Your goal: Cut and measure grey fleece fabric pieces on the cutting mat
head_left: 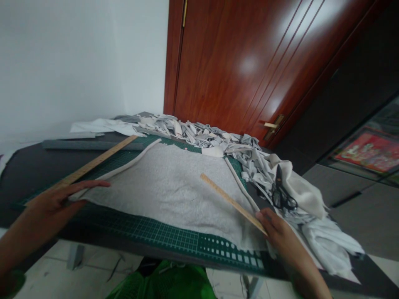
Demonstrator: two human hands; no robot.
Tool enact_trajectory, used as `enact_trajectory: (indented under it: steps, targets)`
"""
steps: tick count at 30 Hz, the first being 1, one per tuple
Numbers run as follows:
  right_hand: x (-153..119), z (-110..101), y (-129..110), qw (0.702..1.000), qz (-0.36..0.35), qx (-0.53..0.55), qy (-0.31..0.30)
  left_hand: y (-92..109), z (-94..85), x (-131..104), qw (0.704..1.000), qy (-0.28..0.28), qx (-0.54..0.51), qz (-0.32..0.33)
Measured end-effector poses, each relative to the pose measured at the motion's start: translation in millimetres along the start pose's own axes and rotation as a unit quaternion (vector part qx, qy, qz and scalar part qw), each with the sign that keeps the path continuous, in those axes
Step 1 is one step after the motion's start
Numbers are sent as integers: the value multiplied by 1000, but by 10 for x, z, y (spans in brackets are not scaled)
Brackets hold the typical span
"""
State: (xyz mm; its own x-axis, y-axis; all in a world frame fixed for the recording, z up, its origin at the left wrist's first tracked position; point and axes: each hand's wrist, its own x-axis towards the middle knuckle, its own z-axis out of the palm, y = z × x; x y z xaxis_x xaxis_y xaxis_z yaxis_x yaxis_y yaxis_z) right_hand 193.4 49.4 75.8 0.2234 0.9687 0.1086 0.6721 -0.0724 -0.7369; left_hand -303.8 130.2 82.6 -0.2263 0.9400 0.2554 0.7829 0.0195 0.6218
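1. The cloth (168, 187) lies spread across the green mat (183, 241), its left and right edges curled into narrow rolls and its surface faintly rippled.
2. The left hand (60, 203) is at the cloth's near left corner, index finger stretched over it and thumb by the near edge. The view is soft here, so I cannot tell whether the corner is truly pinched or only touched.
3. The right hand (276, 224) is closed on one end of the short ruler (232, 201) – thumb and fingers together – beside the cloth's near right corner. The ruler slants over the cloth, its free end towards the middle.
4. To handle this well, I would keep the pull light and even, since such soft stuff probably stretches; ease the curled edges flat – without dragging the weave askew – and keep the ruler from rucking it.
5. The long ruler (96, 160) lies left of the cloth, along the mat.
6. Beyond and to the right are heaped scraps (193, 133), with black scissors (282, 195) on the right-hand pile.
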Motion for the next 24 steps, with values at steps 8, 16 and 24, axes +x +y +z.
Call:
enact_trajectory:
  steps: [8,16,24]
  targets:
    - [270,-254,-120,992,40,85,86,620,-83,253,987,154,-50,5]
    - [626,-546,-438,973,-8,-18,229,1035,61,613,904,376,-145,145]
    - [624,-1034,-980,898,-66,-143,410,1568,-373,780,835,479,-166,215]
